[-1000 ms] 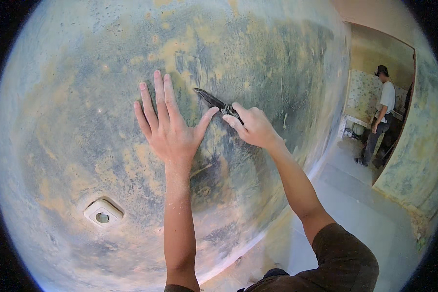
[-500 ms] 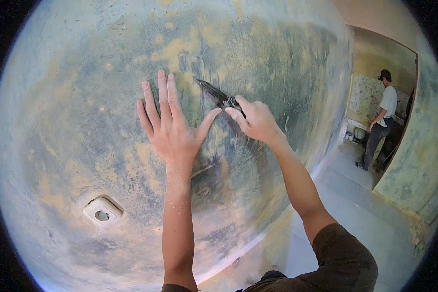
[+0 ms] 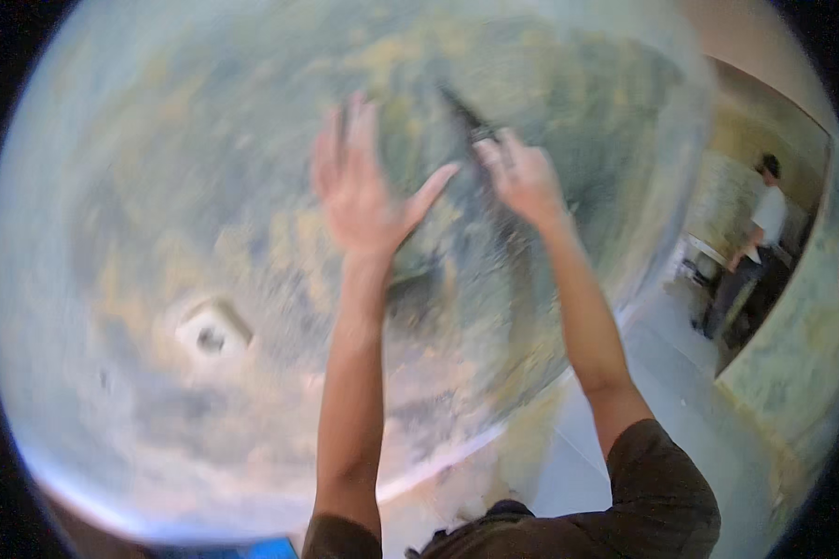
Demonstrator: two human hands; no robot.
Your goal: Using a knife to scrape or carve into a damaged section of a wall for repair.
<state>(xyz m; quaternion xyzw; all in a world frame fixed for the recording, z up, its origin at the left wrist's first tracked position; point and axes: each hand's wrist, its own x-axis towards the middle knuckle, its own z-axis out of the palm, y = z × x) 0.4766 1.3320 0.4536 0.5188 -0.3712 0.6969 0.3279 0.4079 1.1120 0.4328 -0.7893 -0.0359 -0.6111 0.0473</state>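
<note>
A dark, narrow hand tool with a pointed tip, like a knife or a scraper seen edge-on, slants up and to the left. My right hand is closed round its lower end, close to the wall. Left of it, my left hand lies flat against the wall, thumb stretched toward the right hand. Its fingers point upward and hold nothing. Grey-green and yellowish patches cover the wall surface. Motion blur hides whether the tool's tip touches it.
A white wall socket sits low on the left. Through a doorway at the right stands another person in a white shirt and dark cap. Pale floor runs along the wall's foot. Something blue shows at the lower edge.
Both hands and the tool appear higher and farther right; the socket and doorway have also shifted in the picture as the view moved. My right hand still grips the tool.
</note>
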